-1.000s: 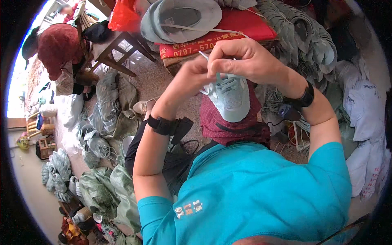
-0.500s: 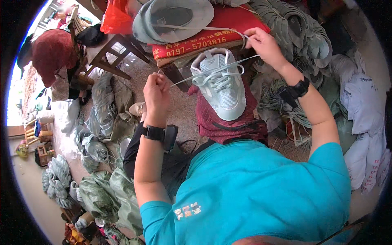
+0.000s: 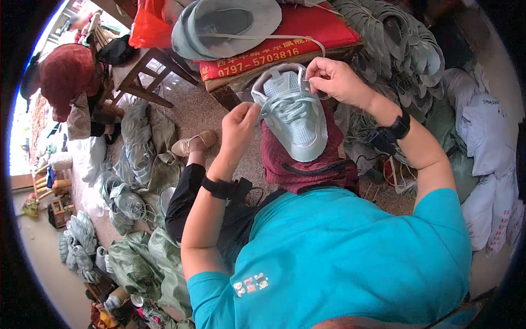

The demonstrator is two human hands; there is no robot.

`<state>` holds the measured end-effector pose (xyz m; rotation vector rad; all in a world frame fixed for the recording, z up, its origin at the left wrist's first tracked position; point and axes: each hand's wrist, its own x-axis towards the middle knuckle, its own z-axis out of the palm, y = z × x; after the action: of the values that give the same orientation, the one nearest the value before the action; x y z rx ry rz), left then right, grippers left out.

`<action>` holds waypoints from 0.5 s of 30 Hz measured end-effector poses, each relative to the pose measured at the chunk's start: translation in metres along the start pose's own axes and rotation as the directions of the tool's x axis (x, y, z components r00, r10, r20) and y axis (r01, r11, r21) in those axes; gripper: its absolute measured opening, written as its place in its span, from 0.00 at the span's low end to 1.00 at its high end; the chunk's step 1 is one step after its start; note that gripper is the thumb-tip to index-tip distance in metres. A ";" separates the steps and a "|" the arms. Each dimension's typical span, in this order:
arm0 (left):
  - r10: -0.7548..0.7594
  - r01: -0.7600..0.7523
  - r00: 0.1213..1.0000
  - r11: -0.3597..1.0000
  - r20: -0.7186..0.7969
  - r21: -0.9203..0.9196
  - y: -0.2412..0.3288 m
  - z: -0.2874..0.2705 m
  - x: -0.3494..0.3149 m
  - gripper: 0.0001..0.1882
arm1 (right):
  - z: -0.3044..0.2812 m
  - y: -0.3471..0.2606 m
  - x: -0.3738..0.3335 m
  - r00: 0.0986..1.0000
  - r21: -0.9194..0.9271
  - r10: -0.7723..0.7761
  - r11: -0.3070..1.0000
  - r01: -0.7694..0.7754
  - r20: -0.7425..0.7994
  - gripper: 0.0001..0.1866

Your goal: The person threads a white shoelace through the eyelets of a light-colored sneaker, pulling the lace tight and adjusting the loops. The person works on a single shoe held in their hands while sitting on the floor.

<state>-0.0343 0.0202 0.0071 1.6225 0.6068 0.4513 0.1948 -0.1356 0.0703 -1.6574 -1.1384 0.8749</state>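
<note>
A pale grey-green sneaker upper [image 3: 307,140] lies on a dark red cloth [image 3: 279,171] over my lap, toe toward me. Its shoelace [image 3: 296,108] runs in rows across the tongue, with strands drawn over the top. My left hand [image 3: 239,130] is pinched at the left edge of the shoe's opening, on the lace. On the other side, my right hand [image 3: 341,83] has thumb and finger closed on a lace end by the right collar. The fingers partly hide both lace ends.
Beyond the shoe, a low stool with a red printed cover [image 3: 296,49] bears more grey shoe uppers [image 3: 257,16]. Strung bundles of uppers [image 3: 397,44] hang at the right, above white sacks [image 3: 487,131]. A wooden stool [image 3: 153,77] and green sacks [image 3: 137,257] are at the left.
Both hands have come inward from wide apart to the shoe's two sides. The lace that was stretched taut between them now lies closer across the shoe.
</note>
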 end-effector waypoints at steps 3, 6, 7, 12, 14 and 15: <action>-0.044 0.045 0.999 0.998 0.022 -0.039 -0.001 0.001 0.000 0.13 | 0.001 -0.001 -0.001 0.995 -0.219 -0.088 0.973 0.078 -0.038 0.05; -0.059 0.059 0.998 0.998 0.006 0.001 0.001 -0.001 0.003 0.12 | 0.008 -0.013 -0.002 0.946 -0.655 -0.325 0.718 0.233 -0.020 0.06; -0.061 0.061 0.998 0.998 0.001 0.031 0.007 0.001 0.005 0.12 | 0.010 -0.008 -0.001 0.915 -0.720 -0.403 0.630 0.291 0.017 0.07; -0.026 0.021 0.999 0.992 0.041 0.125 0.016 0.000 0.013 0.13 | 0.017 -0.009 0.005 0.933 -0.745 -0.351 0.601 0.290 0.081 0.10; -0.049 0.038 0.997 0.986 0.066 0.159 0.013 -0.002 0.017 0.13 | 0.015 -0.011 0.007 0.952 -0.731 -0.300 0.635 0.250 0.065 0.12; -0.052 0.037 0.995 0.986 0.084 0.165 0.014 -0.004 0.018 0.13 | 0.012 -0.014 0.008 0.952 -0.722 -0.289 0.638 0.270 0.101 0.12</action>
<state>-0.0207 0.0330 0.0204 1.7712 0.6258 0.3017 0.1824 -0.1221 0.0793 -2.0126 -1.8295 0.1650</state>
